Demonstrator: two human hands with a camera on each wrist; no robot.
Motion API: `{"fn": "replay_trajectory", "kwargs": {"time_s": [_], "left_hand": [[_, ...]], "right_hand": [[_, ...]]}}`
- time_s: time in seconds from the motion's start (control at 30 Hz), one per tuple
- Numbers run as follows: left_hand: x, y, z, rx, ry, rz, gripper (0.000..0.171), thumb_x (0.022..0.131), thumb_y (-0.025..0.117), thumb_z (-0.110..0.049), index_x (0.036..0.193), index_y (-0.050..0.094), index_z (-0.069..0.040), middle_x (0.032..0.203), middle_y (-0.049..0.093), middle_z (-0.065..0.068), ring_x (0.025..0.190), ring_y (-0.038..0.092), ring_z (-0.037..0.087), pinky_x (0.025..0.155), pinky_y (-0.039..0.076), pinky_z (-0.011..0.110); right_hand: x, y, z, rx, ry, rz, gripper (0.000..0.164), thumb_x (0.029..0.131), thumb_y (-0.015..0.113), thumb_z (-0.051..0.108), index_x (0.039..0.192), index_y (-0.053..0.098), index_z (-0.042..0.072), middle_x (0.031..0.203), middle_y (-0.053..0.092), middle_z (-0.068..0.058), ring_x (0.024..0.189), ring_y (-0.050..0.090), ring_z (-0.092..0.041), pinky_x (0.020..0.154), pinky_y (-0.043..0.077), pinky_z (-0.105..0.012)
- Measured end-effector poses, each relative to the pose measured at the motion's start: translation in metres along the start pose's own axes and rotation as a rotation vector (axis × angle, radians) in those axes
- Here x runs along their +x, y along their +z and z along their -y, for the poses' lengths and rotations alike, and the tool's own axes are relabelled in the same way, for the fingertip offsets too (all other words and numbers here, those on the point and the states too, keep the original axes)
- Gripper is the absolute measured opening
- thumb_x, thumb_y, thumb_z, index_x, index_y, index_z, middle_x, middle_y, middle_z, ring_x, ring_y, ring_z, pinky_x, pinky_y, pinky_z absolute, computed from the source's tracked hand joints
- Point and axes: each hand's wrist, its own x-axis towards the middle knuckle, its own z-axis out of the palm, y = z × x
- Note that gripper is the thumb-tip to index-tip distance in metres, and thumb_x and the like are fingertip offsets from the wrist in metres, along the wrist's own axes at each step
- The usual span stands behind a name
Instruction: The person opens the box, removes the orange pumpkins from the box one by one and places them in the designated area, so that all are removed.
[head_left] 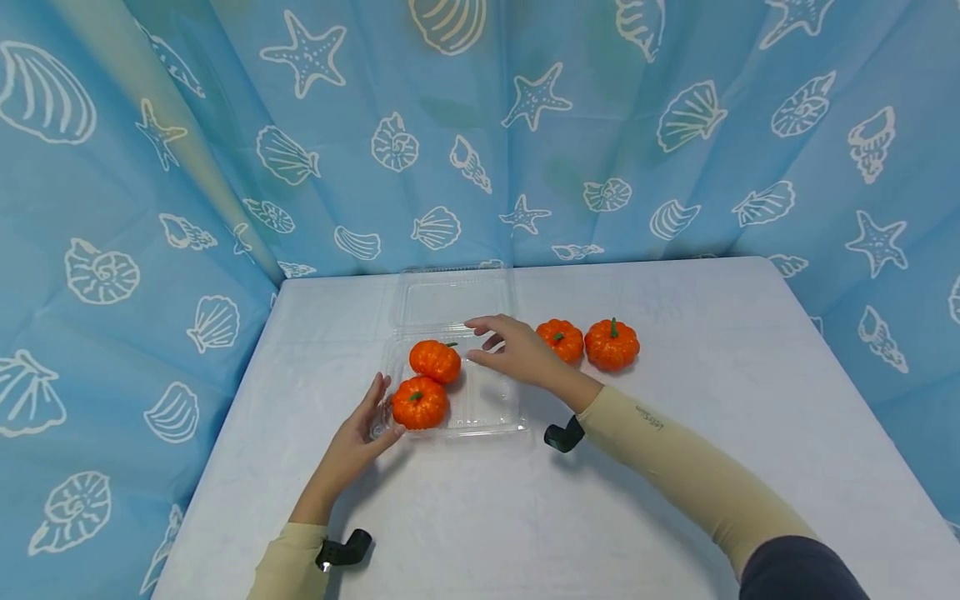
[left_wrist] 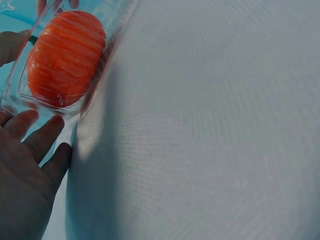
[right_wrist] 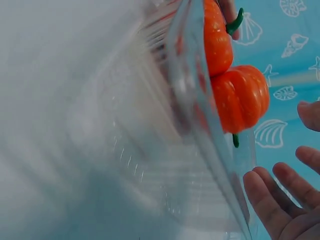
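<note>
A clear plastic clamshell box (head_left: pixel 487 404) lies on the table with its lid (head_left: pixel 453 302) laid back. In its left half are two small orange pumpkins: a rear one (head_left: pixel 433 360) tipped sideways, its green stem to the right, and a front one (head_left: pixel 420 405). My left hand (head_left: pixel 351 446) rests at the box's left edge, thumb and fingers spread. The left wrist view shows its fingertips (left_wrist: pixel 50 131) by the clear wall. Over the box's right half hovers my right hand (head_left: pixel 517 350), its fingers loosely bent around nothing. In the right wrist view, its fingers (right_wrist: pixel 262 195) stand apart from the pumpkins.
Two more orange pumpkins, one partly behind the right wrist (head_left: pixel 558 337) and one beside it (head_left: pixel 612 345), sit on the white table (head_left: pixel 712 400) right of the box. A blue curtain (head_left: pixel 540 167) with shells and starfish hangs along the table's back edge.
</note>
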Motion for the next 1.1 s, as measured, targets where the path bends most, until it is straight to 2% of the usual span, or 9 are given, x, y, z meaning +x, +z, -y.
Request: {"fn": "replay_trajectory", "kwargs": {"time_s": [0.1, 0.3, 0.57, 0.7, 0.83, 1.0, 1.1], "left_hand": [[0.003, 0.0, 0.014, 0.006, 0.015, -0.004, 0.092, 0.094, 0.075, -0.022, 0.164, 0.016, -0.013, 0.167, 0.026, 0.008, 0.15, 0.031, 0.034, 0.121, 0.022, 0.054], [0.002, 0.001, 0.011, 0.003, 0.0, -0.011, 0.092, 0.094, 0.074, -0.021, 0.165, 0.017, -0.015, 0.167, 0.027, 0.006, 0.15, 0.031, 0.033, 0.121, 0.022, 0.053], [-0.006, 0.0, -0.021, -0.012, -0.002, -0.005, 0.088, 0.094, 0.072, -0.013, 0.162, 0.017, -0.004, 0.165, 0.027, 0.017, 0.149, 0.03, 0.041, 0.12, 0.021, 0.057], [-0.008, -0.001, -0.026, 0.004, 0.007, -0.004, 0.088, 0.095, 0.071, -0.014, 0.162, 0.016, -0.002, 0.165, 0.027, 0.018, 0.148, 0.03, 0.042, 0.119, 0.021, 0.058], [-0.006, 0.0, -0.02, -0.013, -0.003, -0.01, 0.088, 0.094, 0.072, -0.013, 0.162, 0.018, -0.004, 0.165, 0.027, 0.016, 0.149, 0.029, 0.041, 0.12, 0.021, 0.057], [0.001, 0.003, 0.003, -0.009, -0.004, -0.019, 0.09, 0.094, 0.073, -0.016, 0.164, 0.017, -0.01, 0.166, 0.026, 0.011, 0.15, 0.029, 0.037, 0.121, 0.021, 0.055], [0.002, 0.002, 0.011, -0.011, 0.01, -0.018, 0.091, 0.094, 0.074, -0.019, 0.164, 0.016, -0.014, 0.167, 0.026, 0.008, 0.15, 0.03, 0.034, 0.121, 0.022, 0.052]], "right_hand": [[0.005, 0.005, 0.003, 0.0, 0.033, 0.014, 0.058, 0.095, 0.073, 0.036, 0.147, 0.055, 0.018, 0.136, 0.061, -0.014, 0.11, 0.064, -0.022, 0.09, 0.059, -0.033], [0.014, 0.018, 0.006, 0.016, 0.065, 0.04, 0.06, 0.094, 0.074, 0.036, 0.148, 0.054, 0.019, 0.136, 0.06, -0.013, 0.112, 0.065, -0.024, 0.081, 0.06, -0.031], [0.019, 0.038, 0.007, 0.022, 0.083, 0.037, 0.059, 0.092, 0.077, 0.035, 0.145, 0.057, 0.019, 0.134, 0.06, -0.01, 0.115, 0.064, -0.025, 0.093, 0.057, -0.035], [0.02, 0.046, 0.006, 0.013, 0.053, 0.025, 0.058, 0.092, 0.078, 0.033, 0.144, 0.058, 0.017, 0.133, 0.061, -0.008, 0.114, 0.064, -0.025, 0.096, 0.056, -0.036], [0.02, 0.049, 0.007, 0.011, 0.034, 0.012, 0.057, 0.092, 0.078, 0.03, 0.143, 0.058, 0.014, 0.133, 0.061, -0.008, 0.114, 0.063, -0.025, 0.097, 0.055, -0.036], [0.02, 0.051, 0.008, 0.012, 0.028, 0.005, 0.057, 0.092, 0.077, 0.028, 0.144, 0.057, 0.012, 0.134, 0.062, -0.008, 0.112, 0.064, -0.023, 0.095, 0.056, -0.033], [0.02, 0.051, 0.009, 0.009, 0.02, 0.005, 0.056, 0.093, 0.077, 0.026, 0.143, 0.057, 0.011, 0.133, 0.063, -0.008, 0.112, 0.064, -0.023, 0.093, 0.056, -0.031]]}}
